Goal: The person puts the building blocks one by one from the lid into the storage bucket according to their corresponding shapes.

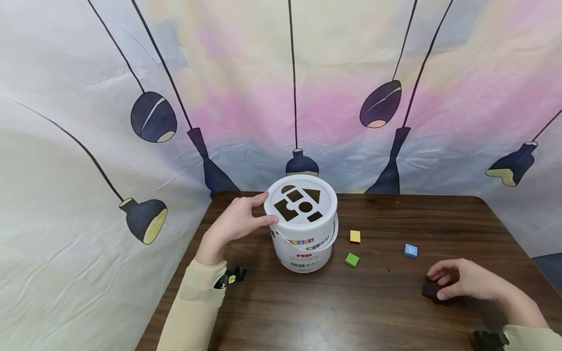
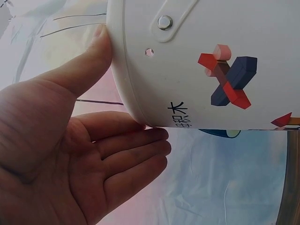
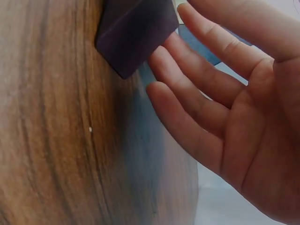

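Observation:
A white lidded bucket (image 1: 303,248) stands upright on the table, with several shaped holes in its lid (image 1: 319,214). At the lid's left side is my left hand (image 1: 239,219), thumb on the near rim and fingers fairly straight at the far rim. The left wrist view shows this hand (image 2: 79,140) touching the rim of the bucket (image 2: 187,84). On the right, my right hand (image 1: 476,280) is around a dark block (image 1: 429,291), fingers loosely bent. In the right wrist view the dark block (image 3: 136,40) is beside the fingertips (image 3: 161,89); the thumb's contact is out of sight.
Between the bucket and my right hand lie a yellow block (image 1: 354,237), a green block (image 1: 351,260) and a blue block (image 1: 411,250). The brown wooden table (image 1: 281,312) ends at a cloth backdrop (image 1: 250,97) painted with lamps. The bucket's handle (image 1: 336,229) hangs at its right side.

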`<state>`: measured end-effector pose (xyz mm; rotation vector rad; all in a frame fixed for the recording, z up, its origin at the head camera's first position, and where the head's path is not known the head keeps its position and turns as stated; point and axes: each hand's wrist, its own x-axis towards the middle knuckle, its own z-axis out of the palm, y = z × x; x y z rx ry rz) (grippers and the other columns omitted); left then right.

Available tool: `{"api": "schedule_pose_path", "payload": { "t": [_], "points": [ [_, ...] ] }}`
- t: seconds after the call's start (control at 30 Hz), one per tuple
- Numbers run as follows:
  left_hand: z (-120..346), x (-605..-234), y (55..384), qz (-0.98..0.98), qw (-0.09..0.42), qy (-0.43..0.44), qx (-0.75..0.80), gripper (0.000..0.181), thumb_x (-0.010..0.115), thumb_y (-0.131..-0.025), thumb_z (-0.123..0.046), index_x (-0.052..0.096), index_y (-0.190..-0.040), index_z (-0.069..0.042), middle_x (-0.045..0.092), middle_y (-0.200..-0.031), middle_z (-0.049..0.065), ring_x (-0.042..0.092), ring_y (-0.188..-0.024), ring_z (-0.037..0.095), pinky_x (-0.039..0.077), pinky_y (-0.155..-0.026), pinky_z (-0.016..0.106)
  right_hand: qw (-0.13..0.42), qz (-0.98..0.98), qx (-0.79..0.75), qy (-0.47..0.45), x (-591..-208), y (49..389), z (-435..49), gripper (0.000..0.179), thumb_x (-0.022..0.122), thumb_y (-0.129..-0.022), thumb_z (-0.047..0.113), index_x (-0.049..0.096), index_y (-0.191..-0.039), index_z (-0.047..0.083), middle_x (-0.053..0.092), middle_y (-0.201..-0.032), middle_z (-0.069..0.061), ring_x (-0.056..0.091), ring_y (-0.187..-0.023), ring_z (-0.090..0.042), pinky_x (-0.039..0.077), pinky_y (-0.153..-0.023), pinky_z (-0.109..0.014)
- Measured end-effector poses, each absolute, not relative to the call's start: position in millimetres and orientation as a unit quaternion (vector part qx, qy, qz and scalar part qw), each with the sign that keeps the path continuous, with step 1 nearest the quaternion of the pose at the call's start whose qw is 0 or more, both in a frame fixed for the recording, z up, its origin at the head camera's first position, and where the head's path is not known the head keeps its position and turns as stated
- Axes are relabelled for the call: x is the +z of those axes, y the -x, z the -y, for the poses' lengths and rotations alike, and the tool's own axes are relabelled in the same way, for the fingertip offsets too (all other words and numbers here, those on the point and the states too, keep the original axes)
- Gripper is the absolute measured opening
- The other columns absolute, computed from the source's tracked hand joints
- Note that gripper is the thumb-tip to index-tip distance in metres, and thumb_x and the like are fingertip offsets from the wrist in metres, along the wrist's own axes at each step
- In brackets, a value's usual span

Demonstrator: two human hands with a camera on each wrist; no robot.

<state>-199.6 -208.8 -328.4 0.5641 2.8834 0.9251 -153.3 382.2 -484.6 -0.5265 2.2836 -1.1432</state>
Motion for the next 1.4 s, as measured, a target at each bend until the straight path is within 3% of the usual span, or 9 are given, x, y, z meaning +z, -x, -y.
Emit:
{"api": "schedule_pose_path", "payload": {
  "t": [0.47,1.03,1.4],
  "points": [
    [207.9,-328.7,198.8,-0.933,0.027,-0.185,0.306,0.087,0.083,-0.095,-0.047,0.044,-0.163,-0.008,0.049,-0.162,0.010,0.047,-0.148,0.023,0.045,-0.117,0.051,0.268,-0.853,-0.401,0.199,-488.9,153.9,-374.2,0.040,0.088,-0.089,0.009,0.070,-0.120,-0.006,0.072,-0.110,-0.007,0.065,-0.090,-0.009,0.056,-0.075,-0.026],
    [209.4,-329.0,201.1,-0.934,0.026,-0.183,0.307,0.087,0.083,-0.095,-0.046,0.044,-0.163,-0.008,0.049,-0.162,0.011,0.047,-0.149,0.025,0.045,-0.117,0.052,0.241,-0.855,-0.403,0.220,-484.2,159.1,-373.0,0.027,0.081,-0.094,0.005,0.070,-0.116,-0.004,0.071,-0.112,-0.011,0.065,-0.093,-0.004,0.058,-0.078,-0.025],
    [208.8,-330.3,199.3,-0.932,0.031,-0.184,0.310,0.087,0.082,-0.095,-0.046,0.044,-0.163,-0.008,0.048,-0.162,0.010,0.048,-0.148,0.024,0.045,-0.117,0.051,0.259,-0.850,-0.397,0.228,-481.8,159.7,-374.4,0.023,0.077,-0.094,0.001,0.072,-0.116,-0.001,0.071,-0.118,-0.013,0.065,-0.096,-0.003,0.058,-0.078,-0.025]
  ]
}}
